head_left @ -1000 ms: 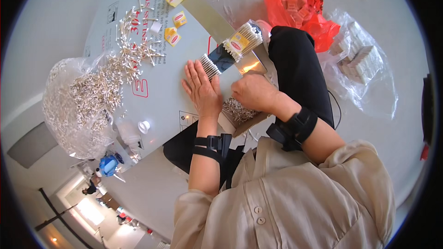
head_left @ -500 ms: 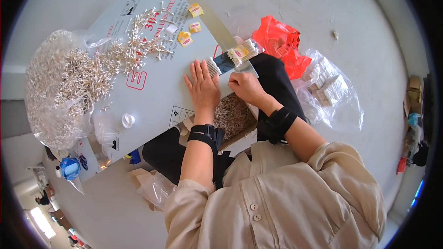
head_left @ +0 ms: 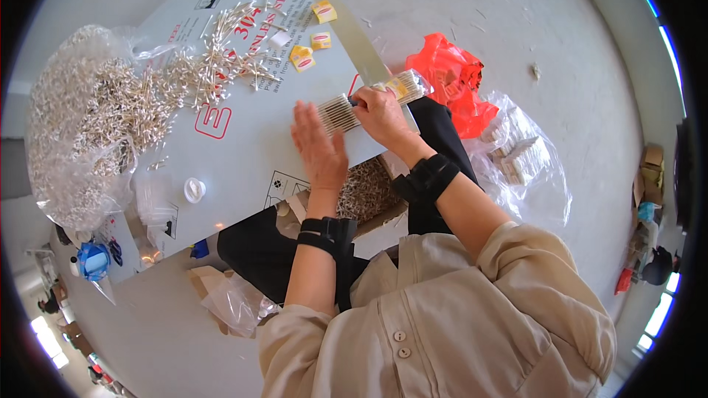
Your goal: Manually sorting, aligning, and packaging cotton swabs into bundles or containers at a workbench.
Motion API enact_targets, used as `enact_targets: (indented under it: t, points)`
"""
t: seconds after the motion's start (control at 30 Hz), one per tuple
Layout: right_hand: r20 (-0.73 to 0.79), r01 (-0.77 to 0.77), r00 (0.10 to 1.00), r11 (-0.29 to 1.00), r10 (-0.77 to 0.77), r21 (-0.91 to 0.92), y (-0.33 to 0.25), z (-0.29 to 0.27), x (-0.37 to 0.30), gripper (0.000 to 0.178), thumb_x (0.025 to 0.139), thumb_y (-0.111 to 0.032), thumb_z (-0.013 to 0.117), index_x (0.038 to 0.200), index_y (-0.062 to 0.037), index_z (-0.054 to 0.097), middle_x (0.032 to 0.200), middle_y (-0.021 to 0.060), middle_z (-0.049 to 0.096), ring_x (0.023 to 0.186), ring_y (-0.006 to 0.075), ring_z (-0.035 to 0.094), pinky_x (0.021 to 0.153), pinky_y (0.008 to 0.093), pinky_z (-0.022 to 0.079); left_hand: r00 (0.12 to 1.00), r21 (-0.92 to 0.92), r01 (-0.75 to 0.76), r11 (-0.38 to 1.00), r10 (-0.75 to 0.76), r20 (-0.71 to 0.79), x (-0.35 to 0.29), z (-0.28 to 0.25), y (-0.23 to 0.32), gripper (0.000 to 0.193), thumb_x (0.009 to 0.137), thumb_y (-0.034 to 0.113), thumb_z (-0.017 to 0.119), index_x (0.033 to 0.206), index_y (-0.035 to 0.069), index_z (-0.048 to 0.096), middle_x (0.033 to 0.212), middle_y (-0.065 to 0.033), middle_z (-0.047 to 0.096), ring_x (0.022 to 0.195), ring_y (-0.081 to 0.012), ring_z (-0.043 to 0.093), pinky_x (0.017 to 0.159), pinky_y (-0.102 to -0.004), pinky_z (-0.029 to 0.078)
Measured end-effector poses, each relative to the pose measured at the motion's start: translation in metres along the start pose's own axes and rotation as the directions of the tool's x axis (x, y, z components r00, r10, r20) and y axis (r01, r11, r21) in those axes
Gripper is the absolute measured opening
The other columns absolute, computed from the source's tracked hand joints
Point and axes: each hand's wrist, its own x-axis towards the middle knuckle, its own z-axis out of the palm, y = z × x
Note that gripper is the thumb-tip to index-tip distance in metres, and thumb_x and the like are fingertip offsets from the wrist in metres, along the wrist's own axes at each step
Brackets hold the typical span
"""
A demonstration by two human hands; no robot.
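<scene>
A flat row of cotton swabs (head_left: 336, 113) lies on the table sheet between my hands. My left hand (head_left: 320, 151) is open, its straight fingers along the left ends of the swabs. At the row's right end, my right hand (head_left: 383, 118) is closed, fingers bent and pressed together. A small dark blue bit shows at its fingertips; what it grips is mostly hidden. Just beyond the right hand, at the table edge, lies a clear pack of cotton swabs (head_left: 411, 84) with a yellow label.
Loose swabs (head_left: 221, 51) spill from a big clear bag (head_left: 88, 125) at left. Yellow cards (head_left: 302, 58) and a round white lid (head_left: 195, 190) lie on the table (head_left: 251, 147). Below its edge is a box of swabs (head_left: 369, 191). Red (head_left: 446, 77) and clear bags (head_left: 549, 169) lie right.
My right hand has moved up and left to the right end of the swab row, covering most of the dark strip there. My left hand has shifted slightly downward, and more of the row shows.
</scene>
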Motion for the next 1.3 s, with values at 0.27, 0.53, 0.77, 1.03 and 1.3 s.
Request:
enact_targets:
  t: [0.27, 0.53, 0.77, 1.03, 1.3]
  points:
    - [-0.095, 0.033, 0.995, 0.999, -0.036, -0.029, 0.004, 0.009, -0.020, 0.020, 0.080, -0.003, 0.065, 0.099, -0.0008, 0.068, 0.093, 0.0161, 0.059, 0.087, 0.0347, 0.061, 0.077, 0.0419, 0.051, 0.983, 0.178, 0.166, 0.970, -0.148, -0.109, -0.012, 0.007, -0.011, 0.054, 0.093, 0.028, 0.055, 0.134, -0.006, 0.046, 0.147, -0.0252, 0.038, 0.142, -0.0414, 0.028, 0.115, -0.0549, 0.020]
    - [-0.065, 0.112, 0.990, 0.985, -0.121, -0.135, 0.000, 0.012, -0.019, 0.018, 0.083, -0.008, 0.063, 0.100, -0.0043, 0.069, 0.094, 0.0141, 0.058, 0.085, 0.0340, 0.063, 0.074, 0.0426, 0.053, 0.992, 0.232, 0.124, 0.965, -0.117, -0.043, -0.009, 0.002, -0.006, 0.053, 0.093, 0.032, 0.055, 0.129, -0.008, 0.050, 0.145, -0.0250, 0.042, 0.141, -0.0410, 0.029, 0.114, -0.0570, 0.018]
    - [-0.048, 0.052, 0.997, 0.989, -0.059, -0.135, 0.000, 0.014, -0.012, 0.027, 0.082, -0.008, 0.062, 0.108, -0.0047, 0.066, 0.097, 0.0158, 0.058, 0.086, 0.0364, 0.062, 0.076, 0.0452, 0.052, 0.986, 0.233, 0.164, 0.959, -0.163, -0.021, -0.001, 0.001, 0.003, 0.062, 0.095, 0.035, 0.052, 0.140, -0.006, 0.039, 0.153, -0.0237, 0.030, 0.145, -0.0400, 0.022, 0.115, -0.0566, 0.015]
    - [-0.030, 0.008, 0.999, 0.995, -0.011, -0.099, -0.001, 0.011, -0.010, 0.029, 0.080, -0.007, 0.062, 0.109, -0.0039, 0.066, 0.098, 0.0175, 0.059, 0.088, 0.0379, 0.062, 0.079, 0.0448, 0.052, 0.980, 0.184, 0.196, 0.963, -0.198, -0.005, 0.000, 0.002, 0.002, 0.070, 0.096, 0.040, 0.051, 0.146, -0.003, 0.031, 0.157, -0.0213, 0.024, 0.147, -0.0380, 0.016, 0.115, -0.0593, 0.010]
    - [-0.087, 0.016, 0.996, 0.996, -0.008, 0.089, 0.010, 0.006, -0.007, 0.018, 0.080, -0.001, 0.059, 0.096, 0.0007, 0.067, 0.095, 0.0206, 0.063, 0.092, 0.0397, 0.061, 0.081, 0.0437, 0.051, 0.957, 0.331, 0.013, 0.944, -0.108, 0.270, 0.003, 0.000, 0.009, 0.071, 0.098, 0.048, 0.044, 0.153, 0.008, 0.023, 0.160, -0.0153, 0.019, 0.149, -0.0320, 0.014, 0.116, -0.0592, 0.009]
